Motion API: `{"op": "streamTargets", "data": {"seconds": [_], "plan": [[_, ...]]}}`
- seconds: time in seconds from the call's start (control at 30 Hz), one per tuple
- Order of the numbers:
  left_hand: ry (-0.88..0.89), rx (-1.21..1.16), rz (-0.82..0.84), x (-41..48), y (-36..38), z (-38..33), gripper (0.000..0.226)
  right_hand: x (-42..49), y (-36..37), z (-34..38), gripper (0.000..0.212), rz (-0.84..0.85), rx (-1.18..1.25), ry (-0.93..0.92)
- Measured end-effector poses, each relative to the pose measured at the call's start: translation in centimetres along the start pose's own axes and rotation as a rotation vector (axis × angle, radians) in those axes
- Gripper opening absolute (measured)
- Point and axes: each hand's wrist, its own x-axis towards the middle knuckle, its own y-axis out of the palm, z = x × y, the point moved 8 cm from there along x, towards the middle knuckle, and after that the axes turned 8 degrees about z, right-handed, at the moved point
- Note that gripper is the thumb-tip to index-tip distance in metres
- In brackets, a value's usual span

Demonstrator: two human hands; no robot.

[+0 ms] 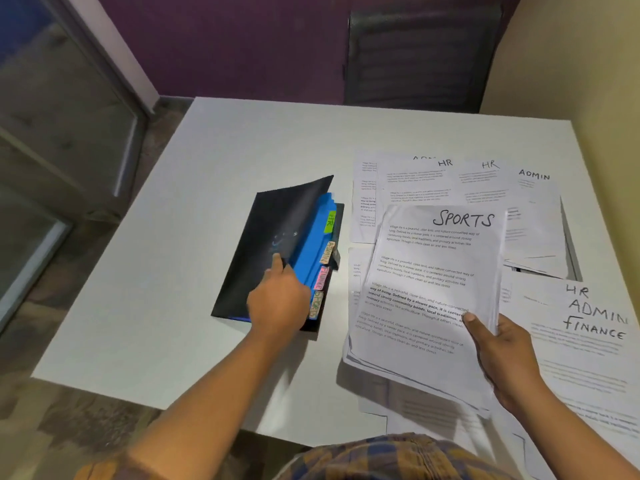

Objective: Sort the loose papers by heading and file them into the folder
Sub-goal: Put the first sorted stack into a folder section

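table: a white table [207, 202] is seen from above; the folder is laid left of its middle and papers are spread over its right half.
folder: a black folder [249, 265] is laid flat, spine to the left, with its front cover raised at the right edge so that the inside is shown.
dividers: blue dividers [310, 251] are exposed under the raised cover, stacked on the back cover.
tabs: four tabs are stepped down the right edge: a green hr tab [330, 221], a tan admin tab [328, 252], a pink finance tab [322, 277], and a lowest tab [316, 304] too blurred to be read.
left hand: the left hand [278, 301] is clamped on the folder's cover at its open edge; one digit is laid on top and the other fingers are curled beneath.
right hand: the right hand [502, 355] is closed on the sports stack at its lower right corner, thumb pressed on the top sheet, fingers underneath.
sports stack: a sports stack [433, 271] of several sheets is held just right of the folder, above the table, its near edge fanned.
far papers: overlapping far papers [415, 181] headed hr and admin are laid flat beyond the stack.
right papers: right papers [588, 341] are overlapped so that hr, admin and finance headings are shown.
chair: a dark chair [415, 57] is set behind the table.
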Motion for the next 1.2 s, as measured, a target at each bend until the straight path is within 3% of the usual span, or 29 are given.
{"op": "streamTargets", "data": {"seconds": [0.13,0.23,0.47,0.6,0.77,1.07,1.2], "plan": [[-0.018,-0.095,-0.108,-0.6,-1.9,1.4,0.088,0.0,0.1,0.8,0.023,0.0,0.008,0.0],[-0.033,-0.102,-0.13,-1.0,-2.5,1.8,0.095,0.1,-0.1,1.0,0.027,-0.003,-0.003,-0.018],[0.04,-0.215,-0.119,-1.0,-2.7,1.7,0.065,0.0,-0.1,1.8,0.024,0.003,0.043,-0.077],[0.108,-0.279,-0.069,-0.6,-1.6,1.3,0.074,-0.1,0.4,3.5,0.014,0.005,0.07,-0.124],[0.175,-0.372,0.043,0.0,0.0,0.2,0.084,0.3,1.7,7.4,0.021,-0.008,-0.015,-0.228],[0.232,-0.552,0.12,0.4,1.8,-1.0,0.078,0.5,8.3,15.0,0.011,0.018,-0.378,-0.444],[0.26,-0.611,0.11,0.3,2.4,-0.8,0.079,1.1,10.5,15.7,0.029,0.02,-0.47,-0.471]]}}
